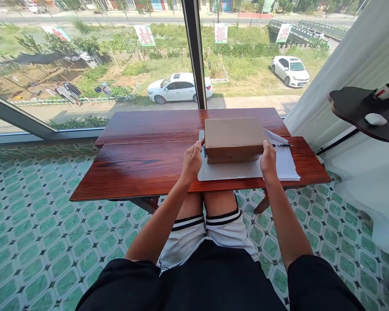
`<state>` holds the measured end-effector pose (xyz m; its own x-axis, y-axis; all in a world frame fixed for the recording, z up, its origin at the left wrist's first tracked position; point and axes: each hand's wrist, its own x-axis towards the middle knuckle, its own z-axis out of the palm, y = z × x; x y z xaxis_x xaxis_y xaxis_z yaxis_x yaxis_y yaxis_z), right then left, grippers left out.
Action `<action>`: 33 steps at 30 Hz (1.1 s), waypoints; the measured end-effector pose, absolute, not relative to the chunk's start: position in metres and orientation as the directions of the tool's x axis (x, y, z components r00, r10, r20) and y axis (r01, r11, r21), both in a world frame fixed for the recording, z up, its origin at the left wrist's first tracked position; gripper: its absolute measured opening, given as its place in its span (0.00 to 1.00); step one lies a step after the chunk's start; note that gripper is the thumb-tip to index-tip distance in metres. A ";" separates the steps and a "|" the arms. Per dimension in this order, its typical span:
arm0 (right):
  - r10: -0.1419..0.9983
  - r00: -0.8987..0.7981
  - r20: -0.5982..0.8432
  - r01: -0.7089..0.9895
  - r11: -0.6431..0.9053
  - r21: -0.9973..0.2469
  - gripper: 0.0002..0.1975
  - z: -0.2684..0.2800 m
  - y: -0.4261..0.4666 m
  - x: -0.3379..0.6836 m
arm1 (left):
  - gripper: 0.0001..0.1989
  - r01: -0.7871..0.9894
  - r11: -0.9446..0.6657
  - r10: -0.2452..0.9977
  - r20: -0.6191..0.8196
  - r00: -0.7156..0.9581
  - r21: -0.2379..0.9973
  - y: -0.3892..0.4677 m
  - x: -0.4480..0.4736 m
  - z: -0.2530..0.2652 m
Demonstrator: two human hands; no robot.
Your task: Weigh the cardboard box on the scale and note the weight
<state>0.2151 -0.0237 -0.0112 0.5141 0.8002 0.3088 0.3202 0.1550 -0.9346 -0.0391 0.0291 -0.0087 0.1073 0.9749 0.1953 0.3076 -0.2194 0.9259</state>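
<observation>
Bright daylight pours in through the tall glass window (90, 65) ahead, and the scene outside is sunlit and a little washed out. The glossy reddish-brown wooden surface (142, 164) carries a soft sheen on its far half, and the plain brown cardboard box (233, 138) has a pale lit top and a darker near side. The white curtain (343, 73) at the right glows close to overexposed. Focus is sharp throughout. Wide-angle distortion bends the window frame and stretches the green patterned floor tiles (35, 242) toward the edges.
</observation>
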 end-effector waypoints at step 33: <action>0.536 0.141 0.832 0.683 0.556 -0.474 0.11 0.029 -0.066 0.128 | 0.21 0.174 -0.569 0.822 0.558 0.111 0.804 -0.001 -0.082 0.069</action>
